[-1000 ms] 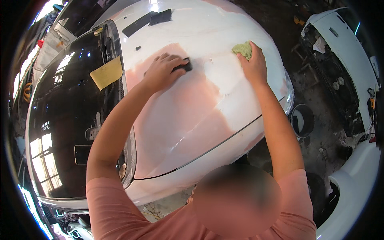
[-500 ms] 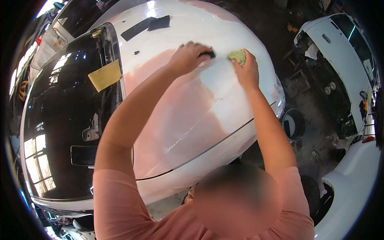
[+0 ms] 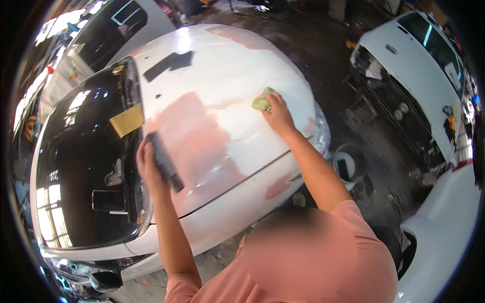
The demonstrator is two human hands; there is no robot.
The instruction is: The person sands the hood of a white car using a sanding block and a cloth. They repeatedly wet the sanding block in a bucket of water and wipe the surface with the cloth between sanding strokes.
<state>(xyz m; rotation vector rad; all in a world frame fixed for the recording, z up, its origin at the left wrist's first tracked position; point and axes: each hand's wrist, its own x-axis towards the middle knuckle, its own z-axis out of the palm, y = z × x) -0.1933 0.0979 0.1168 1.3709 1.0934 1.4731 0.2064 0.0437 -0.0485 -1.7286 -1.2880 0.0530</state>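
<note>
My left hand (image 3: 150,162) grips a long dark sanding block (image 3: 165,165) at the windshield side of the white car hood (image 3: 265,136), over a pinkish patch (image 3: 194,131); the block is slightly blurred. My right hand (image 3: 278,114) holds a crumpled pale green cloth or sponge (image 3: 261,103) against the white paint on the hood's right half. Two dark sheets (image 3: 160,67) lie on the upper hood, and a yellow sheet (image 3: 126,120) sits at the windshield's edge.
A dark windshield (image 3: 81,156) fills the left. A phone-like object (image 3: 106,201) rests on it. On the right stand a bucket (image 3: 353,160), a white car body (image 3: 414,76) with dark exposed parts and a white curved panel (image 3: 439,222). Another vehicle (image 3: 101,35) is behind.
My left hand has swung from the middle of the hood back toward the windshield with the block. My right hand and cloth have shifted left, and the view has moved.
</note>
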